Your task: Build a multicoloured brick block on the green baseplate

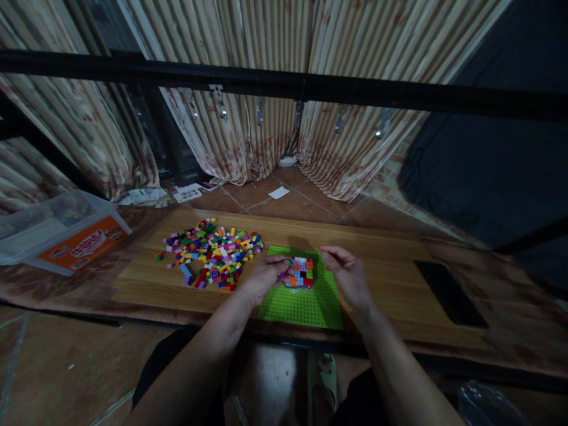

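Note:
A block of multicoloured building bricks [304, 274] stands on a bright green baseplate [302, 309] in front of me. At its left side is my left hand [266, 276], fingers closed, with small green and magenta bricks [283, 276] showing at the fingertips. Whether those touch the built block is hard to tell. My right hand [348, 273] hovers over the baseplate's right edge, apart from the block, thumb and fingers pinched together. Anything between them is too small to make out. Left of the baseplate lies a heap of loose bricks [222, 251] in many colours.
The wooden board [381, 254] carries the baseplate and the heap. A dark flat slab [450, 294] lies to the right, and a clear plastic box [66, 228] with an orange label stands at the left. Behind, a black bar [266, 80] with hooks crosses before striped curtains [248, 35].

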Available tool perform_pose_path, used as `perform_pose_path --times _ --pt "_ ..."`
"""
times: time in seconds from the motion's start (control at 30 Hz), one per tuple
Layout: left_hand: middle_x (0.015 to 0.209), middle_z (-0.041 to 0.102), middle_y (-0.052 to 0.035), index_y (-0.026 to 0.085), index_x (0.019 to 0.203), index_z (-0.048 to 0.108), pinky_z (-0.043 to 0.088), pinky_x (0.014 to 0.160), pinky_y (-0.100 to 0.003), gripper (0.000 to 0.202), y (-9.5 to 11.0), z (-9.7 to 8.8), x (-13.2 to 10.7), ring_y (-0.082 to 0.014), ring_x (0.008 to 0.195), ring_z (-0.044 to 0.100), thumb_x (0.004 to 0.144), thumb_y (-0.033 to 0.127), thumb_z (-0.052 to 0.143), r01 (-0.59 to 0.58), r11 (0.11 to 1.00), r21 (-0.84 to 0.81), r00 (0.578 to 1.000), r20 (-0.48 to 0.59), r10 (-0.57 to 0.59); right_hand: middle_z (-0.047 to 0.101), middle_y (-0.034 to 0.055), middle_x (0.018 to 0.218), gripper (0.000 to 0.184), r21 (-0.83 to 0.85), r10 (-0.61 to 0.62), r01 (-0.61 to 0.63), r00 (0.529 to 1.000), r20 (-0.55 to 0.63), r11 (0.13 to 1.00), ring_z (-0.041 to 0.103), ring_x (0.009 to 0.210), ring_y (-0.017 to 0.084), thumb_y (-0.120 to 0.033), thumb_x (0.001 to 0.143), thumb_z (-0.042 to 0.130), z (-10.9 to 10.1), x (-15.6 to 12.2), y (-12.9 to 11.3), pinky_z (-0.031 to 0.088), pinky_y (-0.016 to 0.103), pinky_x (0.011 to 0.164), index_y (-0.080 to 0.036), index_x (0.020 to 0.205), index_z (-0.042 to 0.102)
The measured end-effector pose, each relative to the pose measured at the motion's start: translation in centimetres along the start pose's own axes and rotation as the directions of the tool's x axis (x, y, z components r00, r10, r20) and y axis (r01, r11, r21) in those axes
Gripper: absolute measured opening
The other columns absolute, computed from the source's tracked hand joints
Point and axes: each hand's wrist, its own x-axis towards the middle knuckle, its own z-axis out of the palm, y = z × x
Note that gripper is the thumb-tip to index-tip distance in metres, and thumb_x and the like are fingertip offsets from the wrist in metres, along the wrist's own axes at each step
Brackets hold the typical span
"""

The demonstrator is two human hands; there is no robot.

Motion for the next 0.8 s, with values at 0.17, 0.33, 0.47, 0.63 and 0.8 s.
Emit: perform_pose_path --times 0.17,0.33,0.47,0.63,0.8 --pt "0.068 0.062 0.0013 0.017 0.084 0.068 0.033 0.057 -0.021 0.014 0.1 0.1 -0.1 -0.0073 0.056 0.052 0.074 0.028 0.067 0.008 1.0 0.023 0.994 0.109 -0.011 0.065 0.0043 0.095 0.022 -0.094 -0.246 0.283 0.927 0.284 0.955 0.061 0.088 0.017 -0.032 0.083 0.06 1.3 -1.1 -1.1 0.048 0.032 0.078 -0.023 0.101 0.07" --pt "0.067 0.059 0.0008 0.014 0.075 0.064 0.034 0.057 -0.021 0.02 0.0 0.0 0.0 -0.0076 0.058 0.049 0.074 0.035 0.066 -0.048 0.998 0.037 0.983 0.181 0.04 0.062 0.0035 0.097 0.022 -0.131 -0.317 0.385 0.877 0.361 0.914 0.06 0.092 0.017 -0.027 0.085 0.059 1.9 -1.3 -1.7 0.047 0.032 0.083 -0.025 0.105 0.067" --pt "0.065 0.058 0.0021 0.015 0.078 0.064 0.035 0.058 -0.021 0.024 -0.2 -0.1 0.3 -0.0073 0.058 0.048 0.073 0.038 0.068 -0.058 0.997 0.046 0.983 0.178 0.049 0.061 0.0033 0.095 0.017 -0.155 -0.322 0.399 0.873 0.366 0.904 0.059 0.091 0.016 -0.025 0.085 0.06 2.0 -1.4 -2.1 0.047 0.031 0.082 -0.024 0.1 0.067" --pt "0.064 0.058 0.002 0.014 0.076 0.064 0.035 0.057 -0.021 0.026 -0.2 0.2 0.2 -0.007 0.057 0.048 0.074 0.04 0.067 -0.047 0.998 0.042 0.989 0.143 0.04 0.061 0.0028 0.092 0.012 -0.221 -0.317 0.39 0.899 0.302 0.894 0.059 0.082 0.016 -0.023 0.082 0.064 2.0 -1.6 -2.1 0.048 0.031 0.076 -0.022 0.093 0.066" --pt "0.064 0.059 0.003 0.015 0.086 0.067 0.037 0.058 -0.021 0.024 0.0 0.3 0.0 -0.007 0.056 0.049 0.069 0.032 0.072 -0.019 0.999 0.042 0.995 0.095 0.015 0.06 0.0011 0.086 0.009 -0.259 -0.317 0.381 0.913 0.259 0.887 0.058 0.077 0.015 -0.026 0.08 0.067 2.1 -1.8 -1.8 0.047 0.03 0.072 -0.022 0.087 0.064"
